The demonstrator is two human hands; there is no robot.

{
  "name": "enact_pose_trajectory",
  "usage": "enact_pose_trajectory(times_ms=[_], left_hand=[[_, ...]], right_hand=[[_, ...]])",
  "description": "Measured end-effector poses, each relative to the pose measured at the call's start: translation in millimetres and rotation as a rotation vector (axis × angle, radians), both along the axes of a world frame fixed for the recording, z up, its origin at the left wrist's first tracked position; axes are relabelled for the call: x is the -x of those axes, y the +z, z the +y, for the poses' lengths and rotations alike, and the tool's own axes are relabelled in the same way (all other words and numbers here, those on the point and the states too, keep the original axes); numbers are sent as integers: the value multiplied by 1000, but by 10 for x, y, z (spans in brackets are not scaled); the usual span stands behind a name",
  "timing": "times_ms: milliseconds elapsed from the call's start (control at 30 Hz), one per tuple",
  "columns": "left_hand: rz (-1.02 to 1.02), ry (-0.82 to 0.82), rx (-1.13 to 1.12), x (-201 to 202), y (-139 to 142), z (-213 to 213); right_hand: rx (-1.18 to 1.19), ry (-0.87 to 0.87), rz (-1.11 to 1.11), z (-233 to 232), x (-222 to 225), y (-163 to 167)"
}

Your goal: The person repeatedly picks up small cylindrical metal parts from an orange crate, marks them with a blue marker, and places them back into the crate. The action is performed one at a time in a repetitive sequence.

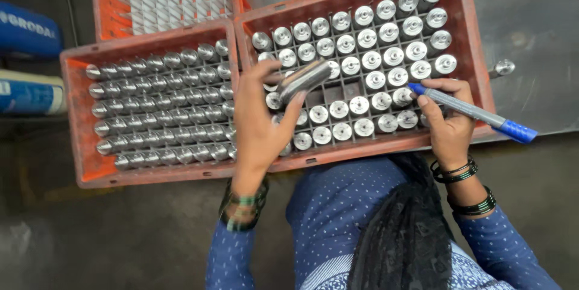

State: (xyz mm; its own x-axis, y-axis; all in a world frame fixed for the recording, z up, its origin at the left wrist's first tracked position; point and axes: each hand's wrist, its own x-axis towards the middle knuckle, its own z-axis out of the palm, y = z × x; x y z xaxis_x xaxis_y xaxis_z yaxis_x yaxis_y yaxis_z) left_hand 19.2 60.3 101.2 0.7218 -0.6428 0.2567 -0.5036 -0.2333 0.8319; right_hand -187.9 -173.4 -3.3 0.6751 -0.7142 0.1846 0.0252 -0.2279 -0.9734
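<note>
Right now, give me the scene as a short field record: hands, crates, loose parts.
left hand: holds a shiny metal cylinder over the gridded crate
right hand: holds a grey marker with blue cap
orange gridded crate: cylinders upright in cells, some cells empty
left orange crate: cylinders lying in rows
loose metal part: on grey surface, right of crate

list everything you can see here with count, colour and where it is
crates: three, orange; one right with a divider grid, one left, one top partly cut off
upright metal cylinders: many, silver; standing in the right crate's grid
lying metal cylinders: many, silver; stacked in rows in the left crate
loose cylinder: one, silver; on the grey surface right of the crates
blue and white things: two, far left edge
bangles: dark and green, on both wrists
left hand: holds one silver cylinder over the right crate
right hand: holds a blue and grey marker
</note>
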Motion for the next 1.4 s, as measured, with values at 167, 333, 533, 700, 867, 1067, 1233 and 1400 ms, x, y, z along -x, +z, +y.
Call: enact_pose_trajectory(times_ms=[167, 333, 533, 700, 867, 1067, 1233, 1400], left_hand=[[822, -121, 547, 85, -151, -206], [1224, -152, 889, 459, -849, -460], [1198, 37, 704, 551, -1128, -424], [1166, 49, 729, 510, -1166, -420], [1163, 68, 747, 505, -1170, -419], [1274, 34, 739, 485, -1199, -421], [1206, 6, 691, 493, -1253, -415], [1217, 47, 726, 524, -1276, -403]], right_hand=[[60, 6, 86, 378, -173, 0], [-39, 74, 45, 766, -131, 126], [458, 148, 24, 1049, -244, 373], [709, 108, 74, 1010, -434, 492], [706, 147, 71, 1096, -403, 489], [655, 110, 69, 1018, -377, 419], [693, 184, 35, 1050, -377, 408], [651, 147, 47, 926, -426, 421]])
